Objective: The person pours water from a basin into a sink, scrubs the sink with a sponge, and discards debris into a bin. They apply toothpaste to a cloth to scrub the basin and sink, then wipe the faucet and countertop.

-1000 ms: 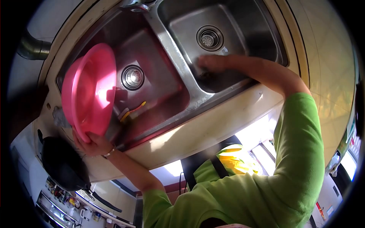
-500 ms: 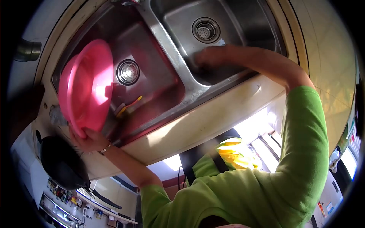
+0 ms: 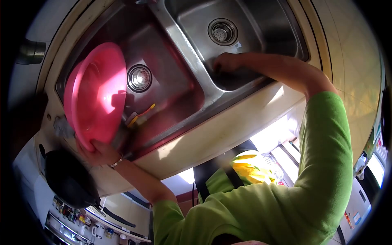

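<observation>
A pink basin (image 3: 96, 96) stands tilted on its side in the left bowl of a steel sink. My left hand (image 3: 98, 152), with a bracelet at the wrist, grips the basin's lower rim. My right hand (image 3: 227, 63) is low in the right bowl, near its divider side, with the fingers curled; what it holds, if anything, is hidden. A small yellow and red tool (image 3: 141, 115) lies in the left bowl beside the basin, below the left drain (image 3: 139, 78). Near the right drain (image 3: 222, 32) lies a small pale scrap (image 3: 238, 45).
A black pan (image 3: 70, 179) with a long handle lies at the lower left of the counter (image 3: 204, 134). A grey cloth (image 3: 63, 127) is next to the basin. A dark cylinder (image 3: 32, 52) stands at the upper left. Shelves with jars show at the lower left.
The view has shifted slightly. My left hand still holds the basin, which is turned a little more open to view. My right hand has moved slightly within the right bowl.
</observation>
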`<state>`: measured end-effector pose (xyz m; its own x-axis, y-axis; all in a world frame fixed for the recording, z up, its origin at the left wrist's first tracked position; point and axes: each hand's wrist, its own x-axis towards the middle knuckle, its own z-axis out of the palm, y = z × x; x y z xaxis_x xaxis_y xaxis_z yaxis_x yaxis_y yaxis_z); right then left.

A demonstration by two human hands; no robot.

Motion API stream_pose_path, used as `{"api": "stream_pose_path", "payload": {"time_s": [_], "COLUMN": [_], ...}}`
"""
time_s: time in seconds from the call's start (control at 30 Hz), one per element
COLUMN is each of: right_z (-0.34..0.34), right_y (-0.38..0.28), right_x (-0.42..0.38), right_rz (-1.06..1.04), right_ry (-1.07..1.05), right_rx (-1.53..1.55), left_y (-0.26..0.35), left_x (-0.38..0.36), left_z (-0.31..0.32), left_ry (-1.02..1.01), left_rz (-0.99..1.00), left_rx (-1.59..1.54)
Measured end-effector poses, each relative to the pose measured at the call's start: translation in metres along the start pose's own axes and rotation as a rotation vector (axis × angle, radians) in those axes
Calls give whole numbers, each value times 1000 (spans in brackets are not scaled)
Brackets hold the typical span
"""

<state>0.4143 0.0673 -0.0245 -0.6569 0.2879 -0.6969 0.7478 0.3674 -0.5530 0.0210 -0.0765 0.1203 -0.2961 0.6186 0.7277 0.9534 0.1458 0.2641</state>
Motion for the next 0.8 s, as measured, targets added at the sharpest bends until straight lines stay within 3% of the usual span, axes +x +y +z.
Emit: {"api": "stream_pose_path", "payload": {"time_s": [0.13, 0.2, 0.33, 0.67, 0.8], "right_z": [1, 2, 8, -11, -20], "right_y": [-7, -9, -9, -38, -54], "right_x": [8, 10, 16, -17, -41], "right_rz": [-14, 135, 199, 193, 151], "right_ry": [-13, -60, -69, -30, 19], "right_rx": [60, 446, 753, 1034, 1097], "left_y": [-4, -8, -13, -5, 4], "left_x": [-1, -3, -5, -3, -4], "left_z": [-2, -2, -1, 4, 10], "left_ry": [-26, -25, -20, -50, -67], "left_rz": [-22, -28, 33, 81, 58], "left_rx": [-13, -39, -41, 46, -51]}}
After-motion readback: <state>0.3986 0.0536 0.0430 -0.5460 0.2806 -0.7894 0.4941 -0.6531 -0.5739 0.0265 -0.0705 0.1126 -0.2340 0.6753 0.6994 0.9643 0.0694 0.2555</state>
